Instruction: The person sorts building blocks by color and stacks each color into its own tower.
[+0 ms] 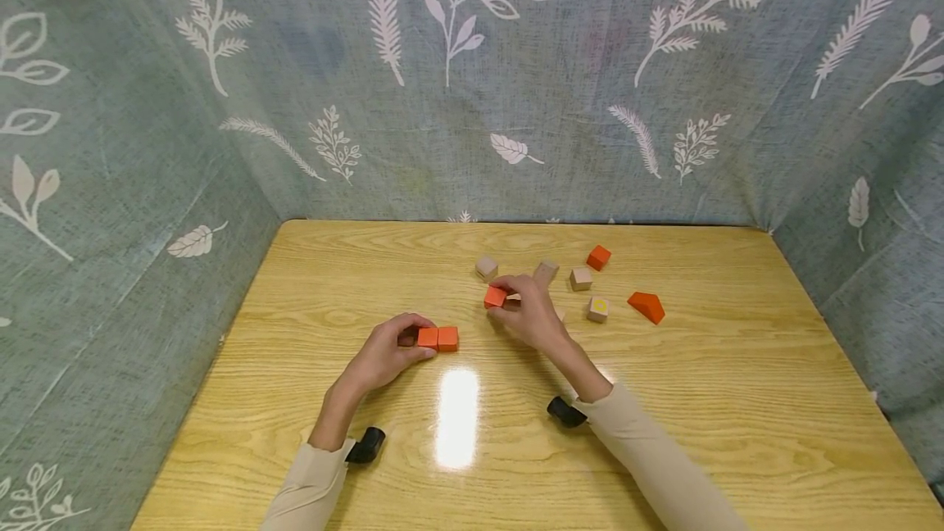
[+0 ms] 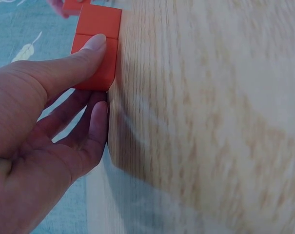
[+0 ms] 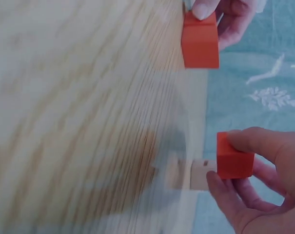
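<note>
Two orange cubes sit side by side, touching, on the wooden table. My left hand (image 1: 388, 352) pinches the left cube (image 1: 428, 338) between thumb and fingers; the right cube (image 1: 447, 339) stands against it, untouched by the fingers. In the left wrist view the thumb lies across the near cube (image 2: 101, 66). Farther right, my right hand (image 1: 529, 314) pinches a third orange cube (image 1: 495, 297) by its sides. The right wrist view shows this cube (image 3: 235, 161) raised off the tabletop, with a plain wooden block (image 3: 200, 174) behind it.
Plain wooden blocks lie around the right hand, among them one block (image 1: 486, 268) behind it and another (image 1: 581, 279) to its right. Nearby are a cube with a yellow mark (image 1: 598, 309), an orange cube (image 1: 599, 257) and an orange angular block (image 1: 646, 306). Patterned cloth (image 1: 413, 146) surrounds the table.
</note>
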`<state>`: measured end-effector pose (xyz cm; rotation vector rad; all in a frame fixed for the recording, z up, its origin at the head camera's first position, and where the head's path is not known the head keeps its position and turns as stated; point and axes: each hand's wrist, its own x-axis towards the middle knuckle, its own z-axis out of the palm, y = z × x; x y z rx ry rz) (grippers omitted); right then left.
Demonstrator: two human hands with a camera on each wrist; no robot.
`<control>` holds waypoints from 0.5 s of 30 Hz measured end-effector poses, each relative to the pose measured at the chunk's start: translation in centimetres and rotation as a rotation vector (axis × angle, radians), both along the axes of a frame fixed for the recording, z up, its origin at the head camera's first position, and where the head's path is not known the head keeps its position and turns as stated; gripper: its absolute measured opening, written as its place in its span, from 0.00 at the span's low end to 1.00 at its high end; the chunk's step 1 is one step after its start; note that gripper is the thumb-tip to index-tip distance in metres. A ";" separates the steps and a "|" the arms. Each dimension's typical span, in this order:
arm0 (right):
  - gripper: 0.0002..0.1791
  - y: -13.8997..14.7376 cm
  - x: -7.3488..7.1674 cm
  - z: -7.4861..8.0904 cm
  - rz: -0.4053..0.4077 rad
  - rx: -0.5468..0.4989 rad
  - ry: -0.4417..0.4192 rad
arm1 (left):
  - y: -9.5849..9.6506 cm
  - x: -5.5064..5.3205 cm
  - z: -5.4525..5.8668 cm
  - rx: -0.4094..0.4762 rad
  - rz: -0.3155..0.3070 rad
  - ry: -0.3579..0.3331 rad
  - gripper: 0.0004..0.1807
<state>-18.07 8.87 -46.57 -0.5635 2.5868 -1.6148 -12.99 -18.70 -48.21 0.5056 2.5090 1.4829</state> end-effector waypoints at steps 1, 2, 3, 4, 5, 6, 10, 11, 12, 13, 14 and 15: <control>0.23 -0.1 0.1 0.0 0.000 -0.013 -0.003 | 0.0 0.0 0.0 0.004 -0.001 -0.001 0.18; 0.24 -0.3 0.2 0.0 0.001 -0.032 -0.007 | 0.0 0.0 -0.1 0.006 -0.003 0.002 0.18; 0.24 -0.4 0.3 0.0 0.003 -0.048 -0.011 | 0.0 0.0 -0.1 0.008 -0.004 0.003 0.17; 0.24 -0.6 0.4 0.0 0.006 -0.067 -0.017 | 0.0 0.0 -0.1 0.010 -0.005 0.005 0.18; 0.24 -0.7 0.6 0.0 0.013 -0.084 -0.027 | 0.0 0.0 -0.1 0.009 -0.005 0.006 0.18; 0.24 -0.9 0.7 0.0 0.022 -0.107 -0.040 | 0.0 0.0 -0.1 0.009 -0.002 0.004 0.18; 0.24 -1.5 1.0 -0.1 0.073 -0.169 -0.069 | 0.1 0.0 -0.1 0.003 0.009 -0.003 0.18; 0.24 -1.7 1.1 -0.2 0.086 -0.177 -0.073 | 0.1 0.0 0.0 0.001 0.012 -0.006 0.18; 0.24 -1.8 1.1 -0.2 0.099 -0.183 -0.076 | 0.1 0.0 0.0 0.001 0.016 -0.012 0.19; 0.24 -2.0 1.2 -0.2 0.108 -0.185 -0.076 | 0.1 0.0 0.0 0.000 0.016 -0.013 0.19; 0.24 -2.2 1.3 -0.3 0.118 -0.194 -0.078 | 0.2 0.0 0.0 0.000 0.016 -0.014 0.18; 0.24 -2.3 1.3 -0.3 0.127 -0.198 -0.079 | 0.2 0.0 0.0 -0.001 0.012 -0.010 0.18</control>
